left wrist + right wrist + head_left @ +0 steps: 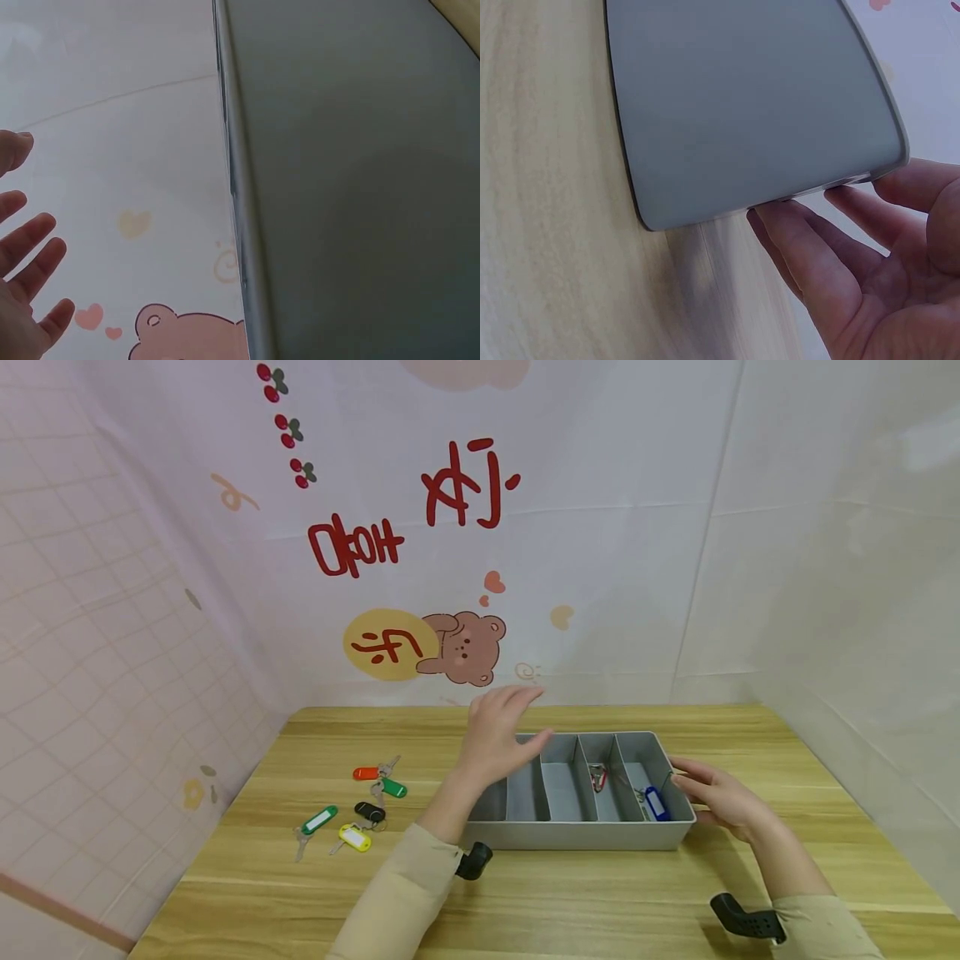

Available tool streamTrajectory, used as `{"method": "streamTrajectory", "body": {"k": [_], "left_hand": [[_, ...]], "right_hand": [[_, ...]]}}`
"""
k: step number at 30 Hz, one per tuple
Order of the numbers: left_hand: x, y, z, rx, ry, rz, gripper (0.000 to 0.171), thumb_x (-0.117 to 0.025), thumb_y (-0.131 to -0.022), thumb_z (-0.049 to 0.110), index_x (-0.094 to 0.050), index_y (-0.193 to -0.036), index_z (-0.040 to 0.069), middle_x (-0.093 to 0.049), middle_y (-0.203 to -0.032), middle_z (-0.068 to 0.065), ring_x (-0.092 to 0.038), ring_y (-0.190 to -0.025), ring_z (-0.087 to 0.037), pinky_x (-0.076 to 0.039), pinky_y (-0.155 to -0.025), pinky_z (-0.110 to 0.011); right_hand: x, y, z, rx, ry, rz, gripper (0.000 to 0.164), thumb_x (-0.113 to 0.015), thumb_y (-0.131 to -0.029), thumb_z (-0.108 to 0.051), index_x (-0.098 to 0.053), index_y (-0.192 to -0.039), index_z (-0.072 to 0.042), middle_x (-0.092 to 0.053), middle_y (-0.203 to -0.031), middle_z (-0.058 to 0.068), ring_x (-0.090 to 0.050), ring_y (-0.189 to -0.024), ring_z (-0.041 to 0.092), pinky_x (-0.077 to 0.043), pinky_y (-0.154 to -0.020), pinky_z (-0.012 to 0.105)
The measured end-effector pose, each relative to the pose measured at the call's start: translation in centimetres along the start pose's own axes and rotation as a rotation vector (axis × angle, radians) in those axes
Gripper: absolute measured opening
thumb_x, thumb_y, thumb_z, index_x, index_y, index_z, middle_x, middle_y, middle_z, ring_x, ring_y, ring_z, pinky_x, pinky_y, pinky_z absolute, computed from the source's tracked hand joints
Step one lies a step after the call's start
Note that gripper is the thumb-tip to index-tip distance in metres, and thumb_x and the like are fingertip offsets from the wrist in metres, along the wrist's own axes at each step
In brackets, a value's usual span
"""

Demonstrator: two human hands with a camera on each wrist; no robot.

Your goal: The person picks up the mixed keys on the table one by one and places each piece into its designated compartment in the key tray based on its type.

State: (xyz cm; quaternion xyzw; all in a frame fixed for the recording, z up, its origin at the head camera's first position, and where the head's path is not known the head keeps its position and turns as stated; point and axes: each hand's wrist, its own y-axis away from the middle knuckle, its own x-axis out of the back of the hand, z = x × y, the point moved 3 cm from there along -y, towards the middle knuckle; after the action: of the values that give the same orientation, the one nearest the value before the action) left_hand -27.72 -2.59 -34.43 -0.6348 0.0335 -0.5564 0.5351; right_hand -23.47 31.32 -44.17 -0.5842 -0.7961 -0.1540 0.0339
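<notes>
Beige cloth sleeve (397, 897); left hand (497, 735), fingers spread, above grey rectangular plastic tray (577, 837); right hand (726, 802), fingers parted, touches its three-o'clock end.

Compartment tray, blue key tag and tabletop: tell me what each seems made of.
Tray: probably moulded plastic, matte grey, given its even colour, thin walls and rounded corners.
Blue key tag: likely smooth plastic, judging by its saturated colour and rounded ends.
Tabletop: wood or wood-look laminate, satin-looking; long grain streaks show, but whether real or printed I cannot tell.
</notes>
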Motion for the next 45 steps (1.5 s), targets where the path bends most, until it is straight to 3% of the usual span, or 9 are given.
{"method": "streamTrajectory", "body": {"k": [8, 22, 45], "left_hand": [[0.9, 0.9, -1.9, -0.021, -0.037, 0.029, 0.051, -0.080, -0.082, 0.029, -0.065, -0.128, 0.013, -0.066, -0.118, -0.004, -0.058, -0.113, -0.024, -0.042, -0.091, -0.053], [2.9, 3.1, -5.9, 0.056, -0.054, -0.005, 0.051, -0.082, -0.081, 0.024, -0.066, -0.126, 0.010, -0.066, -0.119, -0.010, -0.056, -0.114, -0.031, -0.041, -0.091, -0.055], [5.1, 7.2, -12.8, 0.212, -0.109, -0.196, 0.051, -0.082, -0.082, 0.027, -0.067, -0.126, 0.007, -0.065, -0.123, -0.013, -0.057, -0.117, -0.035, -0.042, -0.095, -0.057]], "right_hand": [[0.0, 0.0, 0.0, -0.006, -0.007, 0.012, 0.066, -0.048, -0.106, -0.022, -0.014, -0.153, 0.009, -0.045, -0.139, 0.032, -0.062, -0.104, 0.016, -0.056, -0.082, 0.040], [0.1, -0.1, 0.1, 0.001, -0.027, -0.005, 0.066, -0.048, -0.106, -0.022, -0.014, -0.153, 0.010, -0.046, -0.136, 0.031, -0.062, -0.103, 0.015, -0.056, -0.083, 0.040], [0.0, 0.0, -0.2, 0.008, -0.024, -0.004, 0.065, -0.048, -0.106, -0.021, -0.015, -0.153, 0.010, -0.048, -0.135, 0.030, -0.063, -0.103, 0.018, -0.056, -0.082, 0.040]]}}
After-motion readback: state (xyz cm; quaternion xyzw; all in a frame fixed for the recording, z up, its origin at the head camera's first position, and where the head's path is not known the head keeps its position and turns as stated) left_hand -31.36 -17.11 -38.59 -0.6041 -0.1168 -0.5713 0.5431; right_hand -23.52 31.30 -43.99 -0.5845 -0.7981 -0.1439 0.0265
